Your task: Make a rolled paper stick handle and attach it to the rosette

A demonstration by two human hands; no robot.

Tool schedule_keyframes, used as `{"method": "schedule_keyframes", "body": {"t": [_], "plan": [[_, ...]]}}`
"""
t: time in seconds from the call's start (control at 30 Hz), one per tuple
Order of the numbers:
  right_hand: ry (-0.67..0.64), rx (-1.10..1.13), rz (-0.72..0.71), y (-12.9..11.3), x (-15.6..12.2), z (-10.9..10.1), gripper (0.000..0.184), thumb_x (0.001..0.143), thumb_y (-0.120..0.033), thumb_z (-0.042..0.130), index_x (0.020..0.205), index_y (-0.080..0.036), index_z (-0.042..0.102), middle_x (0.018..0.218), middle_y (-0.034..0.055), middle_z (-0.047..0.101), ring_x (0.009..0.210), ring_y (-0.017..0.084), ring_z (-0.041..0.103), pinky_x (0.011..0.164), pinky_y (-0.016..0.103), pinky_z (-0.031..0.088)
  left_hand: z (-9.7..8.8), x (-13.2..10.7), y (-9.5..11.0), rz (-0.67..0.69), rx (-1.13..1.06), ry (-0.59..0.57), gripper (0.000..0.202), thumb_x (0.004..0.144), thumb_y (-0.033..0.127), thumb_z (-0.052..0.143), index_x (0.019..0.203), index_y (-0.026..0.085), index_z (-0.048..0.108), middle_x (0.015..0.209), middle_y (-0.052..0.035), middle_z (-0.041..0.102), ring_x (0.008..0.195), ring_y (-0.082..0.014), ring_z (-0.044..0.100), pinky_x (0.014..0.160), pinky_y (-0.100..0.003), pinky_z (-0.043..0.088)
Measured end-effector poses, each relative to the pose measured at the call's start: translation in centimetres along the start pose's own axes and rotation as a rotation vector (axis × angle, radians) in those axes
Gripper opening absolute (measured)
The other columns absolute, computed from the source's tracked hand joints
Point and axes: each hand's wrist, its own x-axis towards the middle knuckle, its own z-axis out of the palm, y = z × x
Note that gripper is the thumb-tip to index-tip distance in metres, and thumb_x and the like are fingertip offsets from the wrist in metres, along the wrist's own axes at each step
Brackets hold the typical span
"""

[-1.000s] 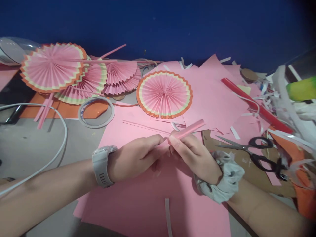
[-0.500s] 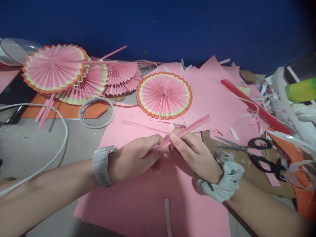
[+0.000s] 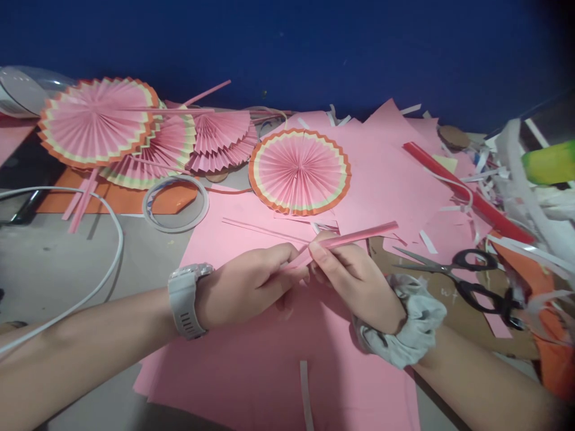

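Centrally, the left hand [image 3: 256, 278] and the right hand [image 3: 345, 272] were positioned close together above the pink paper sheets [image 3: 242, 374]. Both hands were closed on one folded pink paper strip [image 3: 363, 234]: the left fingers gripped its left portion, and the right thumb lay on its upper face near the middle. The free end of the strip projected past the right hand, toward the right. A wristwatch [image 3: 187, 304] with a pale strap was fitted on the left wrist, and a pale fabric scrunchie [image 3: 408, 326] on the right. Beyond the hands, a pleated paper rosette [image 3: 299, 173] with an orange rim lay on pink paper. A tape roll [image 3: 204, 206] lay to the left of this rosette, partly over orange paper [image 3: 96, 200]. Black-handled scissors [image 3: 462, 267] lay to the right of the right hand, blades slightly apart and directed left. A narrow white strip [image 3: 306, 392] rested on the sheets, on the near side of the hands
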Motion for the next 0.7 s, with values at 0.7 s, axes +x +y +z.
{"method": "schedule_keyframes", "body": {"t": [0.7], "plan": [[-0.091,0.052,-0.063,0.24,-0.18,0.00,0.030,0.091,-0.030,0.046,0.065,-0.017,0.051,0.062,-0.0020,0.047,0.059,0.009,0.048,0.057,0.022,0.039,-0.44,0.18,0.09,0.047,-0.095,-0.076,0.034,0.097,0.032,0.030,0.074,0.016,0.049,0.060,0.0007,0.060,0.056,-0.0086,0.056,0.059,-0.019,0.044]]}}
